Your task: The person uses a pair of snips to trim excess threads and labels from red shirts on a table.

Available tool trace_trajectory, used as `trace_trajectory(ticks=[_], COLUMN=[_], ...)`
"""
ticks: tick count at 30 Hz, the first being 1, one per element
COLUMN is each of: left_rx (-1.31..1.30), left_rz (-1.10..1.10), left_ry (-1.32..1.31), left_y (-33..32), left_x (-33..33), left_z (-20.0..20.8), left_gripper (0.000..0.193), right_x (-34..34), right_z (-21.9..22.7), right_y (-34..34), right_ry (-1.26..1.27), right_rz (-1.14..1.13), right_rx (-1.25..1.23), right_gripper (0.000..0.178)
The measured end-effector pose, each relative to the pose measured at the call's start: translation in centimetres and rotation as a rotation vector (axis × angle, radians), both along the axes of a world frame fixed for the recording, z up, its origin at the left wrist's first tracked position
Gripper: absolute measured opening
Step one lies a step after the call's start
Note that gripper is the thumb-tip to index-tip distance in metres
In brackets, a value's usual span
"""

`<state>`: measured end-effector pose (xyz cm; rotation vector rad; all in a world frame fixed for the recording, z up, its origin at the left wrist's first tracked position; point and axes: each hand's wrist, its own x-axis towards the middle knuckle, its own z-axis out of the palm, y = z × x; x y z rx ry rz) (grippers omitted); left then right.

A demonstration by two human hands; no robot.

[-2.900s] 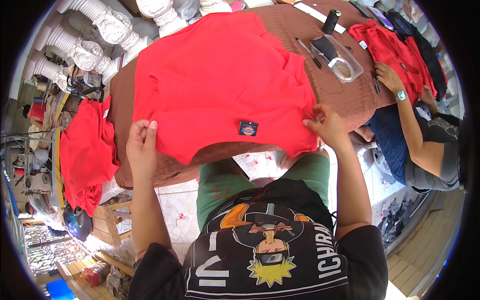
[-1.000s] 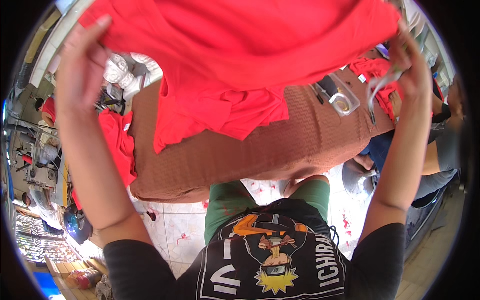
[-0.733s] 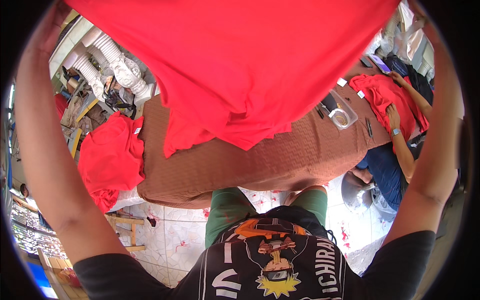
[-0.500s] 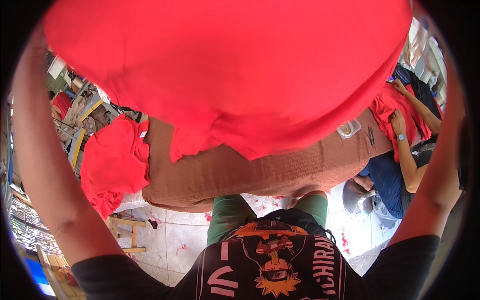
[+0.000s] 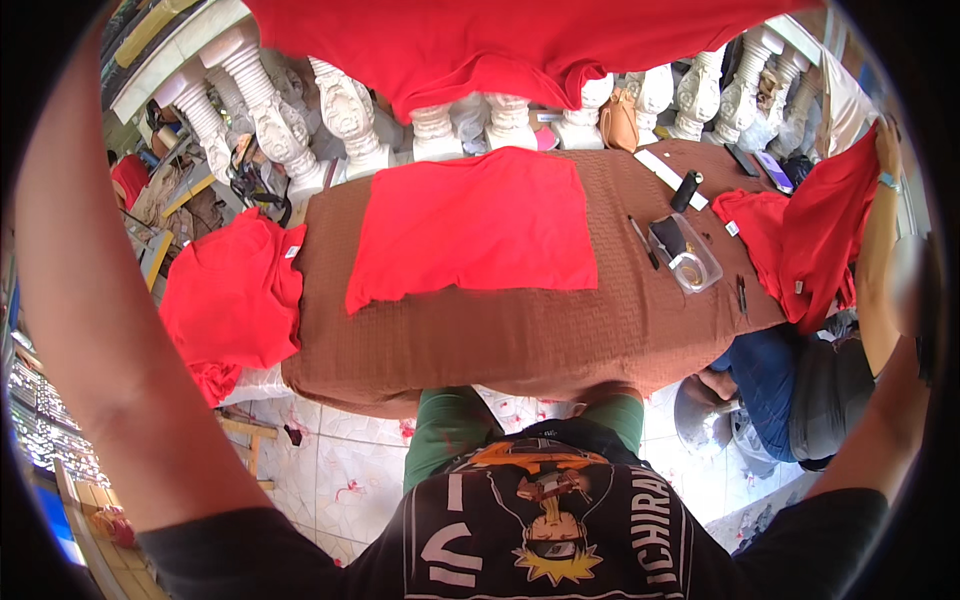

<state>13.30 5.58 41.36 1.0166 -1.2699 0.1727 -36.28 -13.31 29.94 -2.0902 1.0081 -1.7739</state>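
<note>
Both my arms are raised along the left and right edges, and my hands lie beyond the picture. A wide piece of red fabric (image 5: 500, 40) hangs in the air across the top, between my raised arms; its held ends are hidden. Beneath it, a red fabric panel (image 5: 475, 230) lies nearly flat on the brown table cover (image 5: 450, 355). A heap of red garments (image 5: 235, 290) with a small white label rests at the table's left end.
On the table's right are a clear plastic box (image 5: 690, 268), a pen (image 5: 643, 243), a black cylinder (image 5: 687, 190) and two phones. At far right a co-worker lifts a red garment (image 5: 825, 225). White balusters (image 5: 350, 115) line the back; a wooden stool (image 5: 250, 435) stands lower left.
The raised red fabric has moved up and away, uncovering the red panel, the box and the balusters. The co-worker's hand has lifted a red garment up.
</note>
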Motion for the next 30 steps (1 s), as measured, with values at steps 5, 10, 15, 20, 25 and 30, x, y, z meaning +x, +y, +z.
trace_trajectory(ticks=[5,10,15,20,25,30], left_rx=[-0.047,0.153,0.354,0.350,1.067,1.004], left_rz=[-0.380,-1.148,-1.361,-0.468,-0.349,-0.204], left_ry=[-0.010,-0.299,-0.092,0.382,0.803,0.619], left_y=[2.8,8.3,6.2,-4.9,-9.2,-3.6], left_x=[3.0,4.2,2.2,4.8,9.6,6.7], left_z=[-7.2,-15.4,-26.3,-27.6,-40.2,-44.8], left_gripper=[0.026,0.020,0.020,0.059,0.082,0.054], right_x=[-3.6,-2.9,-2.1,4.0,5.1,-0.1], right_z=[-4.4,-13.5,-16.3,-15.8,-25.9,-30.2], right_y=[1.8,3.2,4.2,-4.8,-10.9,-4.8], right_ry=[0.064,0.041,0.011,-0.084,0.141,0.276], right_rz=[0.031,0.247,0.324,0.342,0.012,0.014], right_rx=[0.238,0.633,0.874,0.652,0.418,0.865], right_gripper=[0.018,0.018,0.019,0.020,0.031,0.027])
